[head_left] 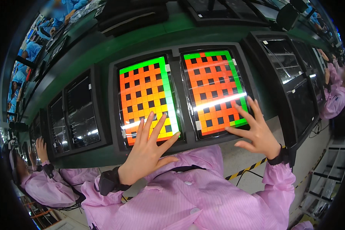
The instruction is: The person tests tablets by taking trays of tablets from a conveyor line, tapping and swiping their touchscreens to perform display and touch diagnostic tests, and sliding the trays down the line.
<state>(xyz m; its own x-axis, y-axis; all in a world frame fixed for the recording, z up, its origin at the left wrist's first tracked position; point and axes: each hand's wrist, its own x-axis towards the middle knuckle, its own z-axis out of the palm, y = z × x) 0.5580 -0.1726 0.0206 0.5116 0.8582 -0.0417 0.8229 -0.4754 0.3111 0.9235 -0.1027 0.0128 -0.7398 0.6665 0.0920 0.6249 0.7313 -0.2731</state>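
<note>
So, going left to right along this green test bench [103,46]: at the left end there's a co-worker's hand [41,147] in a pink sleeve resting near two dark, unlit screens [74,111] set in their black cradle. Then come the two lit ones. The left hand [147,151] is spread wide, holding nothing, fingertips laid on the bottom right corner of the left tablet screen [147,96], which shows an orange and black checker grid with a green band along its top and right edges. Just beside it, the right tablet screen [214,90] has the same pattern, and the right hand [257,132] is also splayed open and empty, its fingers [242,111] touching that screen's lower right corner where a few squares look green.

My read is this is a touch check in progress, both panels being swept at once, with most squares not yet turned green. Next move would probably call for dragging the fingers steadily across the orange rows without lifting.

Further right sit more dark screens [293,76] under glare, and another person in pink [335,96] at the far right edge. Hard to say whether the palms rest on the cradle's front edge; the fisheye bends everything and a bright reflection streaks both lit panels.
</note>
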